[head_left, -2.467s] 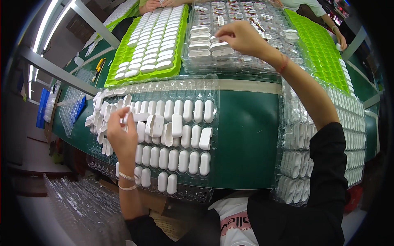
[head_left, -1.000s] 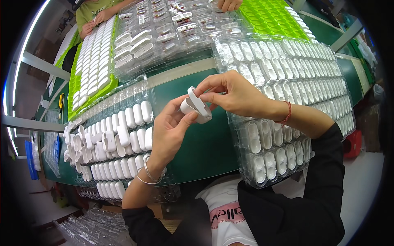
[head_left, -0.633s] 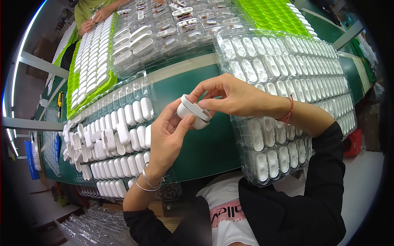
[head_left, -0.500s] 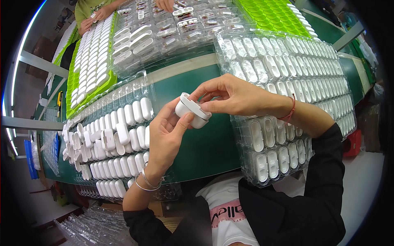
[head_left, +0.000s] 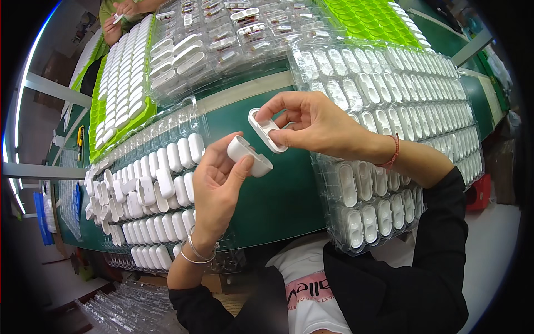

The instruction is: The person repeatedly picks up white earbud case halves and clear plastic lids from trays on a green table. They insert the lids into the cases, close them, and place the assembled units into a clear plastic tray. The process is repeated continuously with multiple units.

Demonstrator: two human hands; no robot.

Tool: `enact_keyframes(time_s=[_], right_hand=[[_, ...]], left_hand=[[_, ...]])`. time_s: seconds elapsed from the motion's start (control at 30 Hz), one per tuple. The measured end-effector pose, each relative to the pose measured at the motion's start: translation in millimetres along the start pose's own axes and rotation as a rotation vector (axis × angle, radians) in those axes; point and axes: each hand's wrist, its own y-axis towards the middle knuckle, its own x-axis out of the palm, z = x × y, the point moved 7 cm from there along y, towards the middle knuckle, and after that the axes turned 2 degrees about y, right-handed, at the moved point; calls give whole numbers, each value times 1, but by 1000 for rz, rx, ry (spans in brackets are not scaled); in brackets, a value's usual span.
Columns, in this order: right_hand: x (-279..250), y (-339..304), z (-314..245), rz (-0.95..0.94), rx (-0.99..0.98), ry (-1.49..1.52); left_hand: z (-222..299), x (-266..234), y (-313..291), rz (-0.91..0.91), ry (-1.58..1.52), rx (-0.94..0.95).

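Note:
My left hand (head_left: 216, 192) grips a white rounded earbud case shell (head_left: 245, 157), thumb on its near side and fingers behind. Just up and to the right, my right hand (head_left: 322, 125) pinches a white oval insert (head_left: 266, 131) with hollows in its face. A small gap separates the two parts, both held tilted above the green tabletop (head_left: 283, 200). Closest to my left hand is a clear tray of white case shells (head_left: 183, 152). Beside my right forearm are stacked clear trays filled with white oval inserts (head_left: 412, 129).
Loose white case pieces (head_left: 133, 195) lie heaped on the left tray. Beyond it stands a lime-green tray (head_left: 95, 146) of white pieces. More clear trays (head_left: 222, 55) with small parts sit at the back. A co-worker's hand (head_left: 127, 8) holds a white piece at the far left.
The insert, resting against the shell's top half a second ago, is now apart from it, up and to the right. My left hand has shifted slightly left and down with the shell.

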Motion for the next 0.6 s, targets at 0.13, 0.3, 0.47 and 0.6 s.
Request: enact_keyframes(time_s=[0.13,0.3,0.47,0.6], right_hand=[[1,1,-2,43,-96,-52],[9,-8,-12,70,-188,-229],[17,-14,-23,96,-502,-516],[22,-17,-22,92,-549,-621]], left_hand=[[2,-11,-4,7,-53,-20],[-7,-14,-5,-5,-169,-59],[-9,-15,-5,1,-193,-67],[-6,-10,-6,2,-215,-71]])
